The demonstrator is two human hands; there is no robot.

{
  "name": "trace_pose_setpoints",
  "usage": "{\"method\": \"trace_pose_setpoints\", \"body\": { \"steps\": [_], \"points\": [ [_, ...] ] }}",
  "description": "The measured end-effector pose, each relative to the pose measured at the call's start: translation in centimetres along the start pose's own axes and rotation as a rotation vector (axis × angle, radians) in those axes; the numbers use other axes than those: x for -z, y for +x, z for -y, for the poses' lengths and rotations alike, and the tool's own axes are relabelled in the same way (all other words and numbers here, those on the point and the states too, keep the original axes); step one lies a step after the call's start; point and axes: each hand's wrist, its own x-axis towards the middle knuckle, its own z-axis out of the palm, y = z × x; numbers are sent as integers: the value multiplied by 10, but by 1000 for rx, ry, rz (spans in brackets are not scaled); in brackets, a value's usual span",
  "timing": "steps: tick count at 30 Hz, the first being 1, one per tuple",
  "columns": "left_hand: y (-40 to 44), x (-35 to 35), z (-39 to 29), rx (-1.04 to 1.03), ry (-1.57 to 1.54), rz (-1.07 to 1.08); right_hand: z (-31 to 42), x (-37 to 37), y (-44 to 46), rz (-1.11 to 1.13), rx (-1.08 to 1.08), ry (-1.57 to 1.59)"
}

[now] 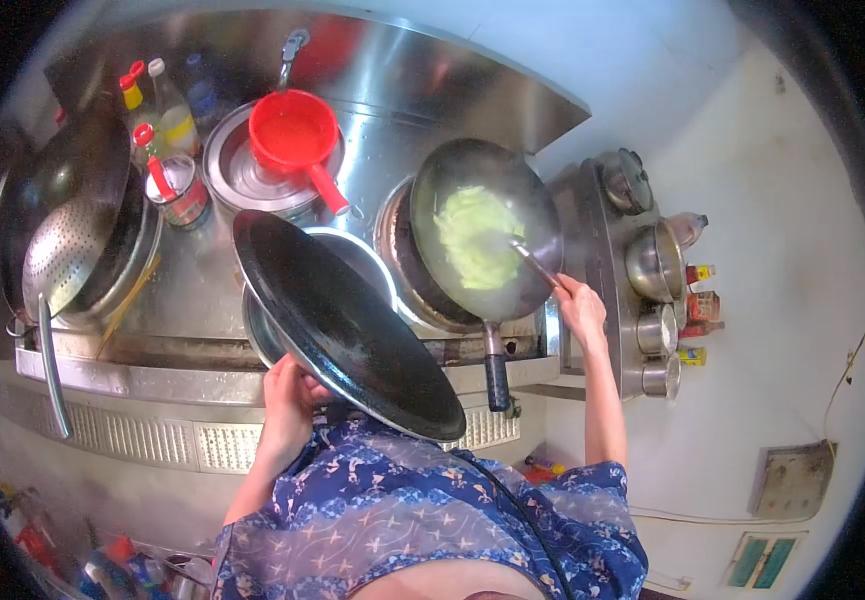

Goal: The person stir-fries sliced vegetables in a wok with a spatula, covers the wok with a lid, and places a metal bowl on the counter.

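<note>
Head view. Left hand (291,400): fingers pinching the near rim of a broad, round black lid-like disc (353,325), tilted over a silvery round basin (365,252) on the stainless-steel table (198,312). Right hand (583,308): fingers wrapped around a metal utensil's brown handle (538,263); its head meets pale-green sliced vegetables (473,235) inside the dark round wok (443,172). Risks: one-edge grip could let disc twist, drop; hard push could spill vegetables; wok heat could scald right hand.
</note>
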Motion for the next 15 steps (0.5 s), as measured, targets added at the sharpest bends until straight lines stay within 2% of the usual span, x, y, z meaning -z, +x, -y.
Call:
{"method": "trace_pose_setpoints", "body": {
  "steps": [3,5,9,11,15],
  "points": [
    [3,4,1,-3,28,50,7,4,-9,-70,-14,28],
    [4,4,1,24,70,114,19,-4,-7,-45,-119,-133],
    [3,4,3,30,13,124,14,2,0,-7,7,-168],
    [-2,-1,-2,-43,202,108,8,13,2,-38,25,-182],
    [-5,5,-2,12,76,136,16,11,8,-85,52,-146]
  ]
}}
